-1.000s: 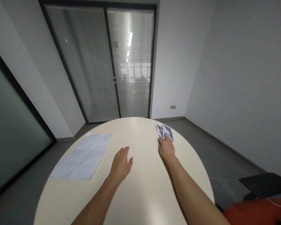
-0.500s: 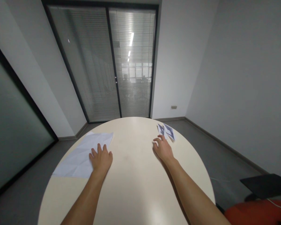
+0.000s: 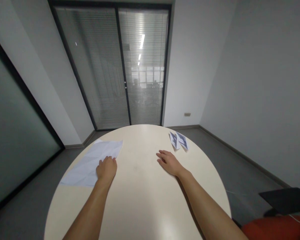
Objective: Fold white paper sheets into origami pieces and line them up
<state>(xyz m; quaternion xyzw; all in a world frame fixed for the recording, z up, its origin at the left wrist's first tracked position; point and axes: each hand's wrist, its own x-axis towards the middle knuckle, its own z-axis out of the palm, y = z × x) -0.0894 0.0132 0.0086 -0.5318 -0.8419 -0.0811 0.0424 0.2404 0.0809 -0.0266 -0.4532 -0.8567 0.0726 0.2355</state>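
A large white sheet of paper (image 3: 86, 166) with creases lies flat at the left of the round table (image 3: 137, 206). My left hand (image 3: 107, 169) rests on its right part, knuckles up and fingers curled against the paper. The fingertips are hidden under the hand. My right hand (image 3: 170, 162) is low over the table's middle right, fingers stretched out to the left, holding nothing. Just beyond it, close to the far right rim, lie two small folded paper pieces (image 3: 174, 141) with blue-grey markings; the hand is apart from them.
A glass door with blinds (image 3: 146, 100) is beyond the table's far rim. White walls (image 3: 260, 100) stand at the right, with a socket (image 3: 187, 114) low down. At the lower right is a red seat (image 3: 270, 228) beside a black flat part (image 3: 286, 200).
My left hand's spread fingers have curled in on the paper. My right hand has moved left and nearer to me, away from the folded pieces. The view has shifted slightly.
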